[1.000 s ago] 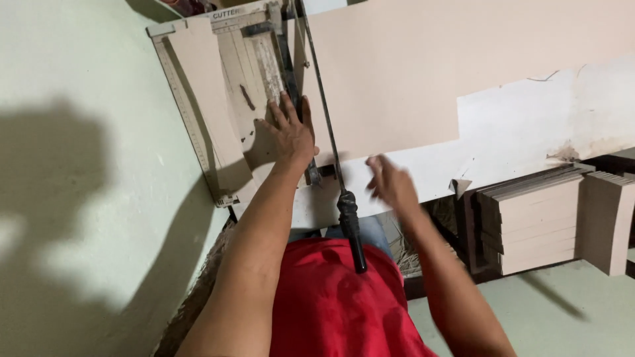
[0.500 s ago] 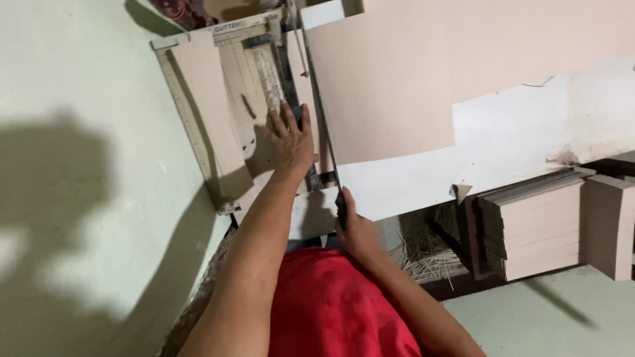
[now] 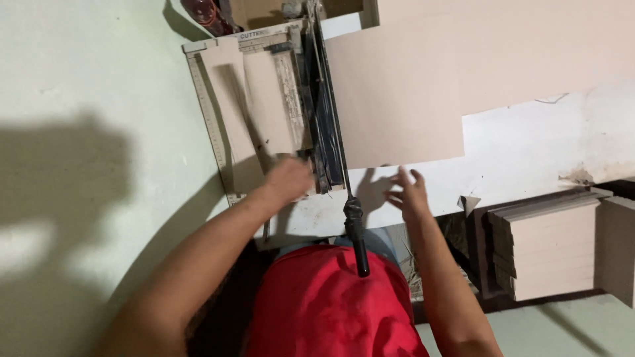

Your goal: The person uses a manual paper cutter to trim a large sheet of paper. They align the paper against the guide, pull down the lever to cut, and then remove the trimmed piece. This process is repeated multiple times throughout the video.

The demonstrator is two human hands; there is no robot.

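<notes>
Now my right hand (image 3: 405,192), fingers spread and holding nothing, hovers by the cardboard sheet (image 3: 397,99) lying beside the cutter's lowered blade arm (image 3: 334,132); my blurred left hand (image 3: 288,177), grip unclear, rests on the cutter board (image 3: 225,86). I would square the sheet to the blade.

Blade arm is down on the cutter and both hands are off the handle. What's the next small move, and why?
Probably lay the right hand on the big tan sheet and slide it. The hand hovers open just below the sheet's near edge, the black handle is free, and the left hand rests on the cutter bed.
</notes>
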